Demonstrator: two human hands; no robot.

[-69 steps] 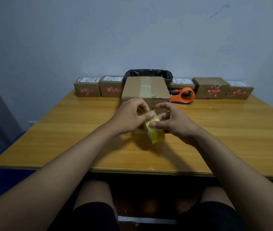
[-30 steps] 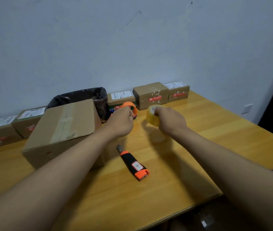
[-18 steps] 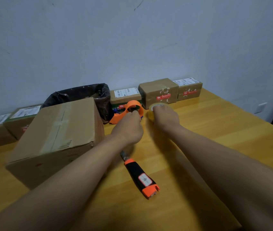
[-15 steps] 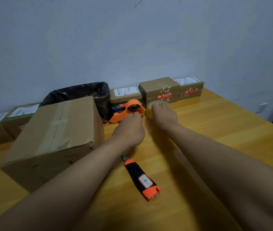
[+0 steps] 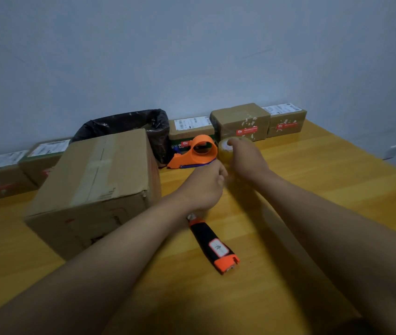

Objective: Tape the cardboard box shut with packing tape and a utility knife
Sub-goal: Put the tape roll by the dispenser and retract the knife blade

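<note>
The large cardboard box stands on the table at the left, a strip of tape running along its top seam. My right hand grips the yellowish packing tape roll, which stands just right of the orange tape dispenser. My left hand hovers in front of the dispenser with its fingers curled; nothing shows in them. The black and orange utility knife lies on the table under my left wrist, its blade end partly hidden by the hand.
Several small taped parcels line the wall at the back. A bin with a black liner stands behind the large box. The wooden table reaches to the right, with its edge near the far right.
My left hand has drawn back a little from the orange dispenser toward me. My right hand keeps the tape roll beside the dispenser. The view has shifted slightly.
</note>
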